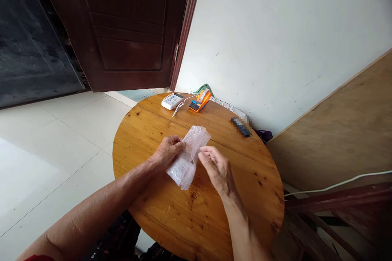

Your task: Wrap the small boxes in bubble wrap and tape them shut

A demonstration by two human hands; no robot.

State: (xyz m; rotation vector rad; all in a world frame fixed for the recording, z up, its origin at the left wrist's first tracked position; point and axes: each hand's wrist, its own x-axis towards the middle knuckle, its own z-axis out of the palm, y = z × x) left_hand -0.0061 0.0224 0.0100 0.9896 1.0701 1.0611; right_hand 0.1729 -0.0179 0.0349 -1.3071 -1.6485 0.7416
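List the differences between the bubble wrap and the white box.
The bubble wrap is see-through with a pinkish tint; the white box is opaque, with a dark panel and print.
The bubble wrap is creased and uneven; the white box has a smooth, firm-looking shape.
The bubble wrap is in the left hand; the white box lies near the table's far edge, touched by neither hand.
Both are pale.

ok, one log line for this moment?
left hand: holding bubble wrap | right hand: at its right edge, contact unclear | on table: white device, orange item
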